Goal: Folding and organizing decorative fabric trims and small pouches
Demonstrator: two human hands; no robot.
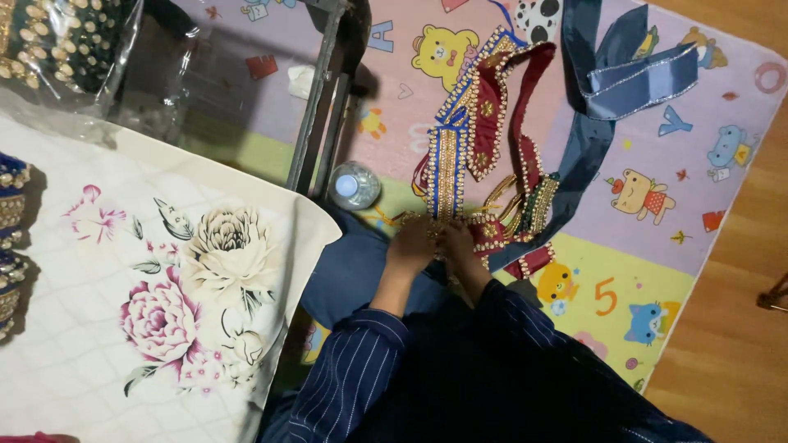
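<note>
Maroon bead-trimmed embroidered band (pixel 492 131) lies strung out lengthwise across the play mat (pixel 657 238).

Setting: a home, floor-level craft work. Wood floor (pixel 739 344) along right edge of frame. Children's play mat (pixel 657 246) with cartoon animals, letters and numbers fills centre and upper right. Floral cloth (pixel 164 312) covers lower left. Beaded trims (pixel 460 148) lie at top centre, more in plastic bag (pixel 66 49) at upper left. Water bottle (pixel 355 187) stands at centre.
</note>
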